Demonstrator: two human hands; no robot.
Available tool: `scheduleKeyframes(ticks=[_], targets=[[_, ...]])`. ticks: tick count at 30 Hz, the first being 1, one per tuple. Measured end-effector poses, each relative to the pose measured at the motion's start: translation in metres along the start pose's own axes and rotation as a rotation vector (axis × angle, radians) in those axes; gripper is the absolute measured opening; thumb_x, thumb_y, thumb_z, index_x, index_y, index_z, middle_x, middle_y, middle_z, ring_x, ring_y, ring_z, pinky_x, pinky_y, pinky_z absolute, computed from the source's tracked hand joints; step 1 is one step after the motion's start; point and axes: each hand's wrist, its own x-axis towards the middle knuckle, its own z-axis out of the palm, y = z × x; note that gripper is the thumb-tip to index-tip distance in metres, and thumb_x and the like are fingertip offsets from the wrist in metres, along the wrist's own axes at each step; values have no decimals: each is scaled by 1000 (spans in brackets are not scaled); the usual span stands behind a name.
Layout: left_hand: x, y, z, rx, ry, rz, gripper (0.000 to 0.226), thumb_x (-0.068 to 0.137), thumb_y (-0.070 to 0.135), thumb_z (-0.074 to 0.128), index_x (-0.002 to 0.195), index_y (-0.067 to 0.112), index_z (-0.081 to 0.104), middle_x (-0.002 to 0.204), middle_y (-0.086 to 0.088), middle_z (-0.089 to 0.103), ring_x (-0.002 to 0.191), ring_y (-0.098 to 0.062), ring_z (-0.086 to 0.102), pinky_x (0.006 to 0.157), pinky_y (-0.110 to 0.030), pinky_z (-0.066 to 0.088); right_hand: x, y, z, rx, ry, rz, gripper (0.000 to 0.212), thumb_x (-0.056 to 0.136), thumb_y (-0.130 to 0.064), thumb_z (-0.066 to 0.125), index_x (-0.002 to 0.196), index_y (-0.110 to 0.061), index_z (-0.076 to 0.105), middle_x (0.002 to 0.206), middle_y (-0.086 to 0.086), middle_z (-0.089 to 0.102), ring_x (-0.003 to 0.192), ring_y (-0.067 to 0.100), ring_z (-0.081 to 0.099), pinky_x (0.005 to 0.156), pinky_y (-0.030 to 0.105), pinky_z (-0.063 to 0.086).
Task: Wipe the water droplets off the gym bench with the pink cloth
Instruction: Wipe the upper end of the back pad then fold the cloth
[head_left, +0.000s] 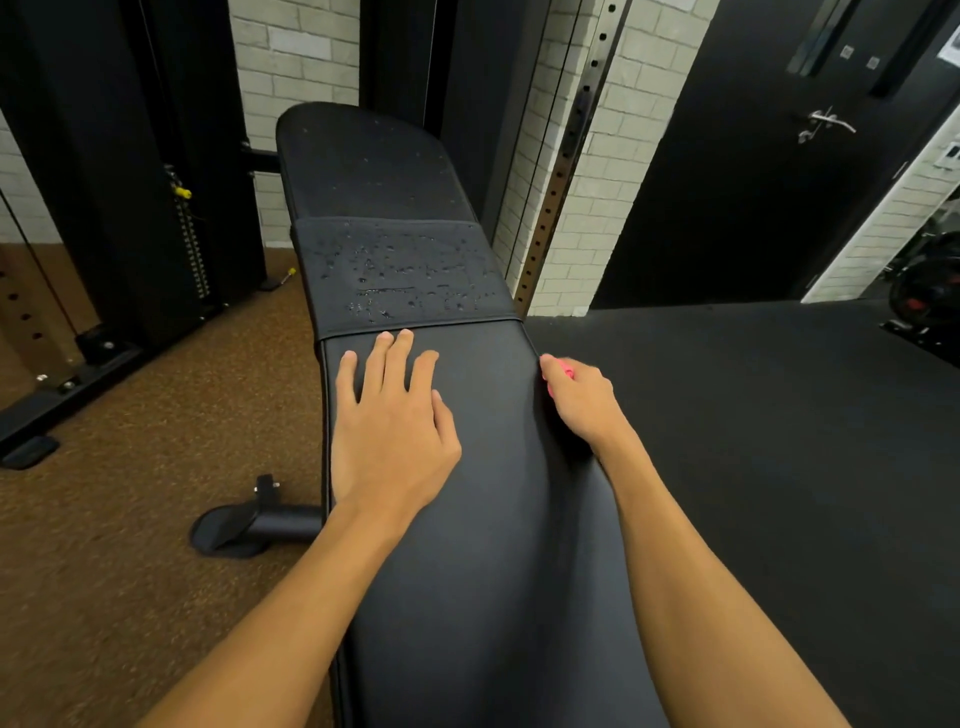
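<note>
A long black bench (493, 545) of smooth padded vinyl runs away from the person, crossed by a matte fabric band (467, 244) beaded with water droplets (405, 275). The left hand (392, 431) lies flat on the smooth pad just below the band, fingers spread. At the bench's right edge the right hand (576, 400) curls around a bright pink cloth (566, 371), mostly hidden in its grip.

left hand (389, 431) lies flat, fingers spread, on the long black padded gym bench (483, 545). right hand (576, 402) at its right edge grips a bunched pink cloth (567, 371). water droplets (384, 306) bead the black fabric band (318, 306) beyond.
</note>
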Motion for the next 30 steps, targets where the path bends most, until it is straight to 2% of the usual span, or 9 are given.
scheduleKeyframes(ticks=[4,7,9,13,16,18,21,26,30], targets=[[0,0,0,-5,5,-2,47,102,31,46,147,18,54,164,-10,44,157,-28,34,129,-54,21,21,-16,11,46,12,-91,34,108,-47,43,100,-27,70,96,-5,68,101,21,60,96,40,45],[1,-1,0,-9,12,1,47,102,31,47,146,18,55,163,-9,45,156,-28,34,128,-54,21,19,-5,7,120,-30,-66,38,106,-54,48,133,-39,71,117,-15,72,115,8,65,110,36,46],[1,-2,1,-12,19,2,47,101,31,47,146,18,55,163,-9,45,156,-28,35,128,-55,21,6,9,2,109,-40,-29,39,106,-55,49,138,-41,68,123,-16,71,120,7,64,114,36,45],[2,-6,3,-5,31,5,46,102,31,47,145,17,54,163,-10,45,155,-28,34,128,-55,20,-28,36,-7,103,-35,17,26,108,-57,48,125,-49,66,112,-21,69,121,11,64,111,36,45],[0,-4,4,-10,35,15,45,103,30,46,145,16,54,163,-11,44,155,-30,35,128,-56,21,-65,57,-17,82,-11,57,19,109,-55,47,107,-50,66,105,-17,68,115,14,64,102,34,45],[-3,-4,5,-20,37,19,45,103,30,45,145,15,53,163,-12,44,155,-31,34,128,-55,20,-87,75,-22,75,13,78,22,109,-52,47,98,-52,66,100,-14,68,111,15,63,101,33,45],[-6,-5,6,-33,38,35,47,104,31,42,147,14,52,164,-13,42,155,-32,33,129,-56,19,-122,102,-28,82,49,141,22,109,-52,47,107,-50,69,97,-14,67,106,14,62,99,31,44],[-8,-7,5,-45,25,52,50,105,33,38,149,13,49,168,-14,37,158,-34,28,131,-56,14,-171,139,-34,69,120,222,28,108,-53,48,92,-44,70,88,-14,64,97,9,61,102,33,44],[-10,-8,6,-56,21,61,50,105,35,37,150,14,48,169,-13,36,159,-34,26,131,-57,13,-209,165,-38,49,182,322,45,108,-53,47,65,-45,56,75,-14,58,84,13,54,89,35,42]])
